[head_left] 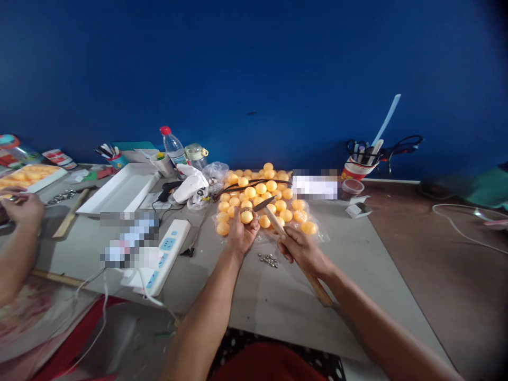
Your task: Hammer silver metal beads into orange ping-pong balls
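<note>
Pixelated patch point(130, 241), contents unreadable

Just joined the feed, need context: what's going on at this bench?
The left hand holds an orange ball; the right hand grips a hammer, its head close to that ball. Contact isn't clear. More orange balls lie behind, small metal pieces in front. At far left, another person's hand is also at work.

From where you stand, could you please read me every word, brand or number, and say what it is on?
No text here can be read.
Clear bottle: label print too small.
Cup holding scissors: markings too blurred.
Red-and-white cup, far left: markings too blurred.
Pixelated patches beside the power strip and balls: unreadable.
</note>
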`<state>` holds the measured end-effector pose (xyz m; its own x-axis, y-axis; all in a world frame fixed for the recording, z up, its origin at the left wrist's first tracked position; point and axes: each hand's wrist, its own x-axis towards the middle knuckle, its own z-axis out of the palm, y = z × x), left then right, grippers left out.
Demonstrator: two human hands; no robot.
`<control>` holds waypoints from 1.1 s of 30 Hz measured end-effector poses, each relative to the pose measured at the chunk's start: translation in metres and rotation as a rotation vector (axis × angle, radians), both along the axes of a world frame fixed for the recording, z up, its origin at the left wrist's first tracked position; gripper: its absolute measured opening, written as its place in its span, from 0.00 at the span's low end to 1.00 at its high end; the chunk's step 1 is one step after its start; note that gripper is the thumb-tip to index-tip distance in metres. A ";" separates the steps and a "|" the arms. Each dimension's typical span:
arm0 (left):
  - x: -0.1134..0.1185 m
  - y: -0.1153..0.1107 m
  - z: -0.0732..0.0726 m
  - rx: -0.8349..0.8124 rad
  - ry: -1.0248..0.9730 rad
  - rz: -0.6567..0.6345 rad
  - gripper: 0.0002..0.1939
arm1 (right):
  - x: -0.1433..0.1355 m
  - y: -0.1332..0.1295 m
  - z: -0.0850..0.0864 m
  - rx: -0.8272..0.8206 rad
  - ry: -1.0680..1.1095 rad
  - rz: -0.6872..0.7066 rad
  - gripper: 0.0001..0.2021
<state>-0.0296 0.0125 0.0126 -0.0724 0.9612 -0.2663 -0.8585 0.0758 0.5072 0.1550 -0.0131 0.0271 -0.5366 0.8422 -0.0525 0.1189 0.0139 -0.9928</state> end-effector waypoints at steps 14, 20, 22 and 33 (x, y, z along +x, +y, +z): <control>0.002 0.001 -0.002 -0.057 0.107 -0.010 0.20 | 0.000 -0.002 0.004 0.018 -0.061 0.010 0.17; 0.001 0.003 -0.006 -0.039 0.164 0.006 0.23 | 0.004 -0.002 0.008 0.119 -0.145 -0.002 0.17; 0.002 0.003 -0.006 -0.033 0.170 0.004 0.23 | 0.004 -0.002 0.010 0.162 -0.153 -0.009 0.17; 0.004 0.003 -0.002 -0.052 0.150 0.006 0.24 | 0.004 0.004 -0.003 0.169 -0.215 -0.019 0.17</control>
